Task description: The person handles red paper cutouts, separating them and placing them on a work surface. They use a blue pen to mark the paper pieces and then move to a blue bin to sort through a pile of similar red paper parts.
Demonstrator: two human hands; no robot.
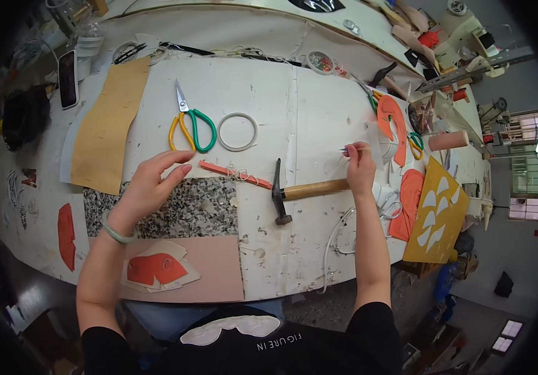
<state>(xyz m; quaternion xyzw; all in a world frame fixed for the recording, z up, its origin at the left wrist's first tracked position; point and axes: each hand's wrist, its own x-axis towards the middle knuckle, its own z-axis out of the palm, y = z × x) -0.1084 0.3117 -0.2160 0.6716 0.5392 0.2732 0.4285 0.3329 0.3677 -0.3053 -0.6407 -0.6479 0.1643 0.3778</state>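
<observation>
My left hand (150,186) hovers above the speckled stone slab (188,212), fingers apart and holding nothing. Just beyond its fingertips lie scissors (192,128) with one yellow and one green handle, beside a ring of pale tape (238,132). A narrow red strip (238,174) with thread wound round it lies right of the hand. My right hand (361,167) is closed in a pinch; a small dark tip shows at the fingers, too small to name. Close to its left is a hammer (309,190) with a wooden handle, lying on the table.
Red and cream cut pieces (156,269) rest on a pinkish board (219,269) in front of me. A tan sheet (108,128) and a phone (68,79) are at left. White cord (330,250), red pieces (408,200) and a yellow board (434,215) occupy the right side.
</observation>
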